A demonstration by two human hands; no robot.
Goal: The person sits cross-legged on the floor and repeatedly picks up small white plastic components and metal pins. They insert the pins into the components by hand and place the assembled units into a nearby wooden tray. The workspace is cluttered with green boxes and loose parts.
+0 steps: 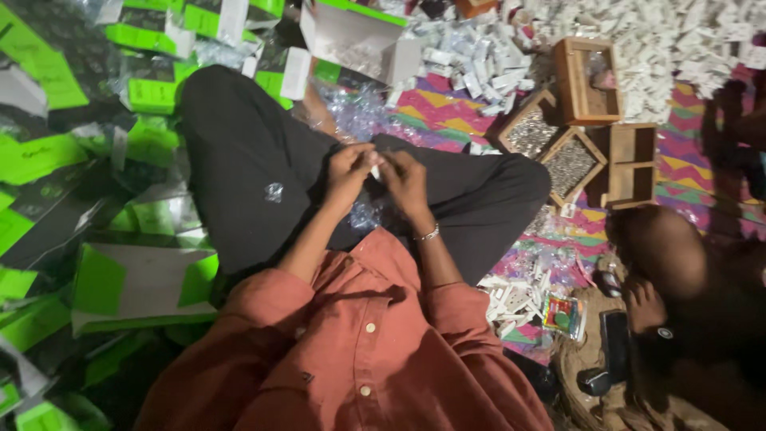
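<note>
White piece (375,171), small and hard to make out, sits pinched between both hands just above the lap. Taking that lap as the landmark, the widest thing around it is the spread of green-and-white flat cartons (120,279), which covers the floor on the left of the lap. Beyond the lap and to its right lies a broad heap of small white pieces (654,40) on a zigzag-patterned mat (447,108). Between that heap and the lap stand open wooden boxes (586,80), two of them filled with tiny shiny bits. Crumpled clear wrappers (359,112) lie just past the knees, and a few more rest in the lap itself. Another person's arm shows to the right of the lap.

The left hand (347,172) and right hand (407,179) meet over the lap, fingers of both clenched on the piece; a thin bracelet (428,235) circles the right wrist.

The likely trouble is a slip: the piece is so small that a loosened pinch would probably drop it among the wrappers in the lap, where it would be hard to find.
</note>
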